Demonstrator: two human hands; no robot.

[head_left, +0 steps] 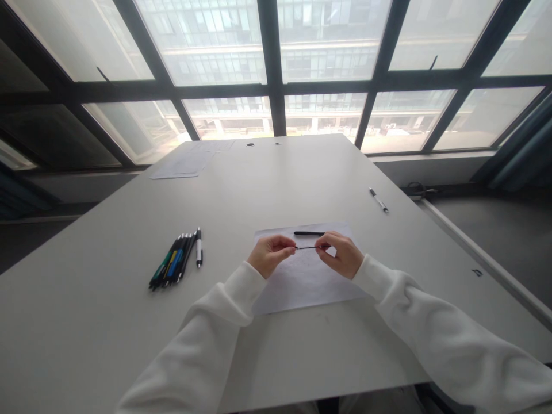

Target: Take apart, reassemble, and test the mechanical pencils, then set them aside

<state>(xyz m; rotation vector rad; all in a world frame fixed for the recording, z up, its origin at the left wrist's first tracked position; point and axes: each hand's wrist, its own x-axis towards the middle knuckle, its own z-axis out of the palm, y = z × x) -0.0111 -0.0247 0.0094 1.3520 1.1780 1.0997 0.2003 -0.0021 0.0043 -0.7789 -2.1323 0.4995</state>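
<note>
I've a rod (307, 248) pinched between left hand (269, 255) and right hand (341, 254). It roughly parallels the counter's near edge (310, 394).

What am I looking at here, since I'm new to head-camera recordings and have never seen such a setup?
There is no machine: a person works bare-handed. The single picture comes from a camera worn on their head, looking forward and down.

The left hand and the right hand each have a pinching grip on a thin rod stretched between them. It is too small to identify surely.

Below them, a sheet of paper lies on a pale table. On the sheet is a black pen-like tube, partly hidden.

Toward the left lies a row of pens; a single pen lies toward the right. More papers lie farther off, before large windows.
</note>
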